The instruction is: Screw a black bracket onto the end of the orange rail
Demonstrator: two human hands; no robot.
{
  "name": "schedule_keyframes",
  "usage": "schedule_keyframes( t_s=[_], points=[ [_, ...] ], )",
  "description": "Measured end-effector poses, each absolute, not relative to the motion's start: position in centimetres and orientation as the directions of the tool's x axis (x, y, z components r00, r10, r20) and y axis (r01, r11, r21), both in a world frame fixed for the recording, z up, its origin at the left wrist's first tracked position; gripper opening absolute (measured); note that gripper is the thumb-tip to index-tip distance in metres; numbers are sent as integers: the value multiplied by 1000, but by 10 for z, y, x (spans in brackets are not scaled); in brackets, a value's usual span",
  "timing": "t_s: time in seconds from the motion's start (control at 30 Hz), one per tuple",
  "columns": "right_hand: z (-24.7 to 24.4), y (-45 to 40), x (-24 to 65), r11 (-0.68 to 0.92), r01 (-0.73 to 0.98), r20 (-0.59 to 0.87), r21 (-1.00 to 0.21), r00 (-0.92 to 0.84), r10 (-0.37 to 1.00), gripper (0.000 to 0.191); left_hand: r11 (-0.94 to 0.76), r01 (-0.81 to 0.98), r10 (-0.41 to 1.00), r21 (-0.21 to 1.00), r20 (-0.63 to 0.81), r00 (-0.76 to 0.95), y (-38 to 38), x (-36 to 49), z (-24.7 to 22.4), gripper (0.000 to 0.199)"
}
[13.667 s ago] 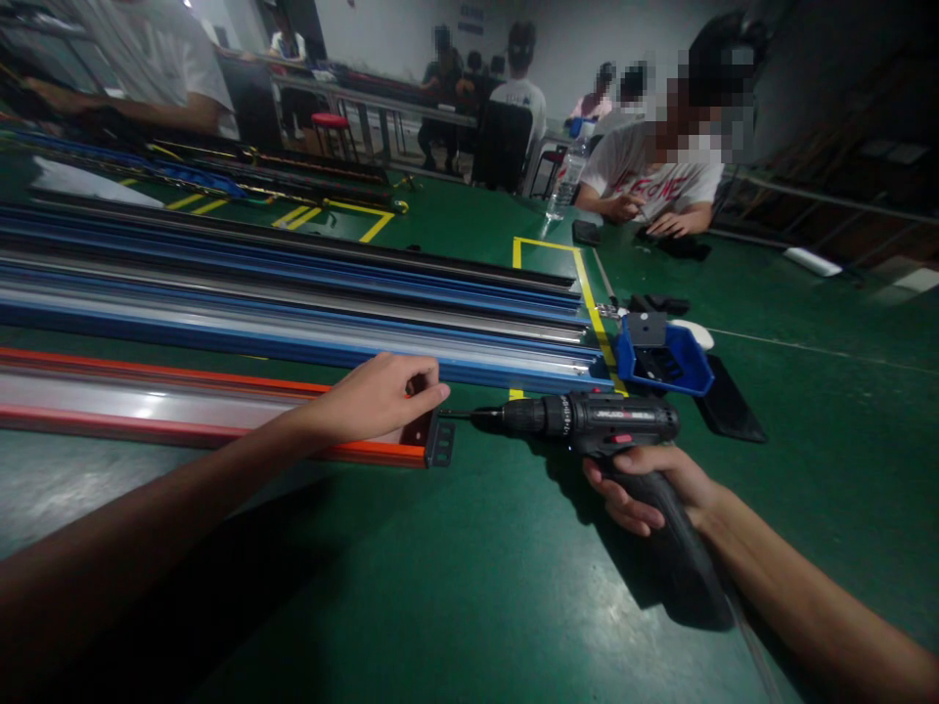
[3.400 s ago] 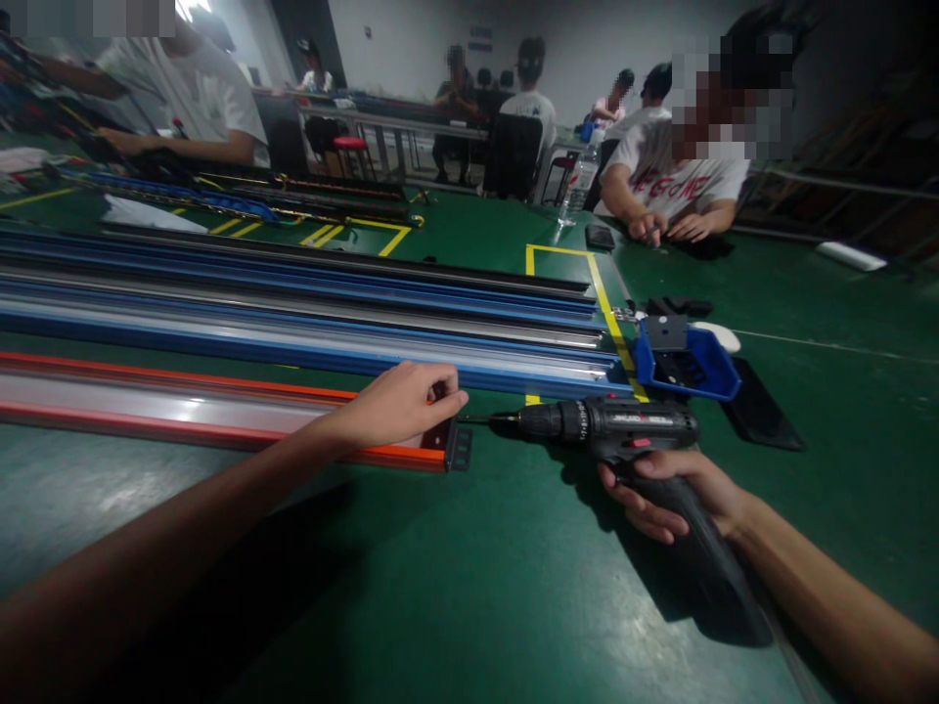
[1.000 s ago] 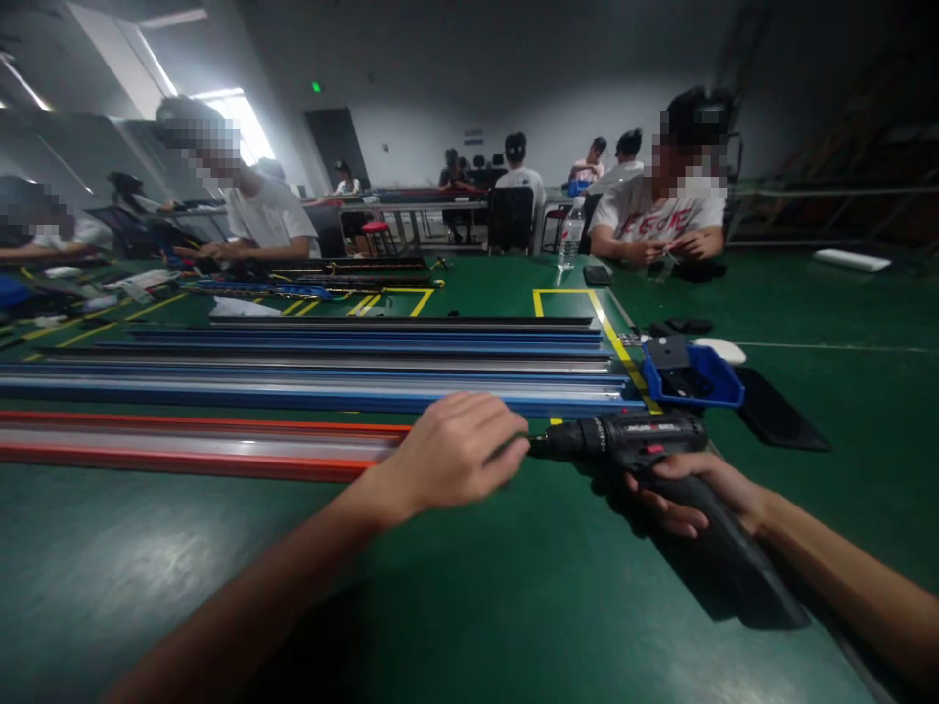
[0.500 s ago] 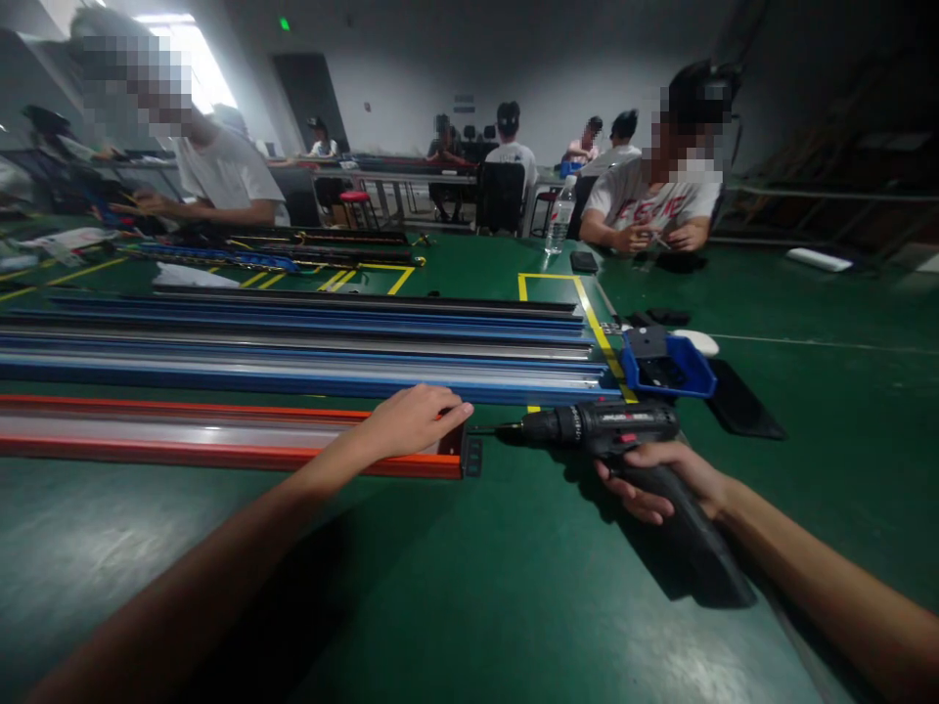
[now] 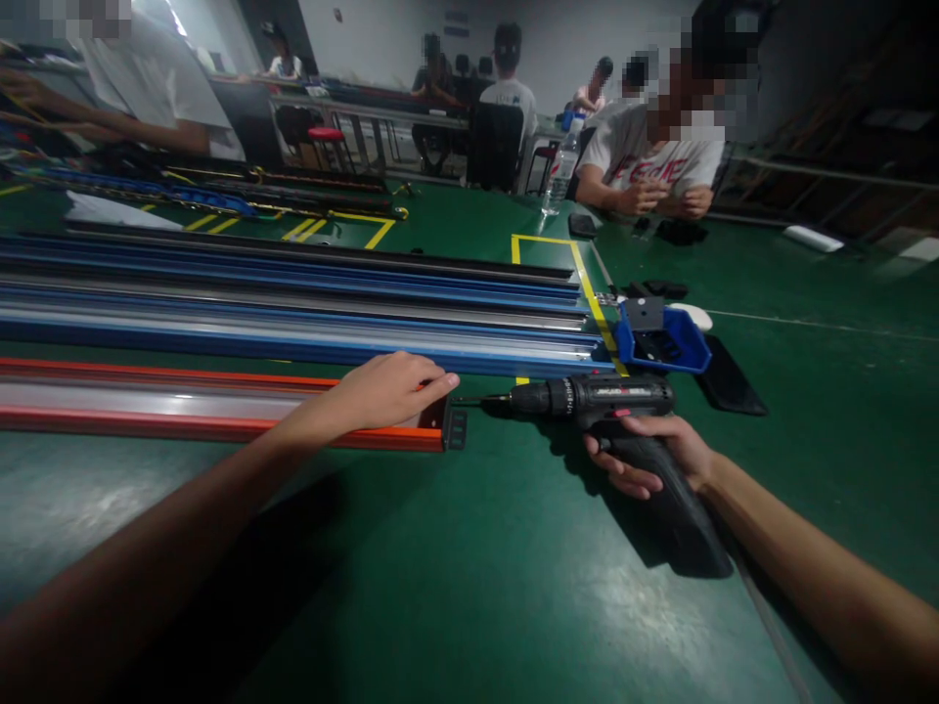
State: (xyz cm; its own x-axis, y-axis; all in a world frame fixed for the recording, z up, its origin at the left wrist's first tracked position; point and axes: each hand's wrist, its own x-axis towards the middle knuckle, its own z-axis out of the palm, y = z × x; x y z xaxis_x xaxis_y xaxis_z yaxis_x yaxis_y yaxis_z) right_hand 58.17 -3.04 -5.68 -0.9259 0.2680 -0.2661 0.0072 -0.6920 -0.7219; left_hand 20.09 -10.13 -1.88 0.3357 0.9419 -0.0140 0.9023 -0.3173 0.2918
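Note:
A long orange metal channel (image 5: 381, 439) lies lengthwise on the green table, with a black end cap (image 5: 456, 428) at its right end. Over that end lies my left hand (image 5: 388, 391), fingers closed over the far edge and thumb stretched toward the cap; the fingertips are partly hidden. In my right hand (image 5: 660, 455) is a black cordless drill (image 5: 623, 395), gripped round its handle and pointing left. Its long thin bit (image 5: 480, 400) reaches to the end cap; whether a screw sits at the tip is too small to tell.
Several blue and black channels (image 5: 440, 353) lie behind the orange one. A blue bin (image 5: 686, 340) with black parts stands right of them, beside a black flat pad (image 5: 736, 376). Farther back are a water bottle (image 5: 561, 168) and a co-worker (image 5: 649, 166) seated across the table.
The view has tilted down and shifted a little, so everything sits higher in the picture. Both hands, the drill and the orange channel keep about the same positions relative to each other.

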Motion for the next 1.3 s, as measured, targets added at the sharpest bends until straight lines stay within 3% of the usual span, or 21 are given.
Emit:
schedule_keyframes(
  t_s=[0.27, 0.87, 1.1, 1.3],
  points=[
    [-56, -31, 581, -687, 27, -289, -726, -919, 269, 31, -318, 908, 941, 274, -23, 337, -101, 202, -18, 59],
    [-55, -31, 582, -695, 41, -313, -717, -911, 270, 27, -299, 910, 945, 288, -44, 324, -102, 201, -17, 59],
    [-54, -33, 581, -706, 15, -312, -708, -904, 293, 25, -329, 873, 937, 359, 6, 350, -102, 199, -17, 60],
    [-54, -33, 582, -719, 20, -332, -694, -896, 296, 25, -364, 871, 927, 331, 38, 373, -101, 199, -19, 61]
  ],
)
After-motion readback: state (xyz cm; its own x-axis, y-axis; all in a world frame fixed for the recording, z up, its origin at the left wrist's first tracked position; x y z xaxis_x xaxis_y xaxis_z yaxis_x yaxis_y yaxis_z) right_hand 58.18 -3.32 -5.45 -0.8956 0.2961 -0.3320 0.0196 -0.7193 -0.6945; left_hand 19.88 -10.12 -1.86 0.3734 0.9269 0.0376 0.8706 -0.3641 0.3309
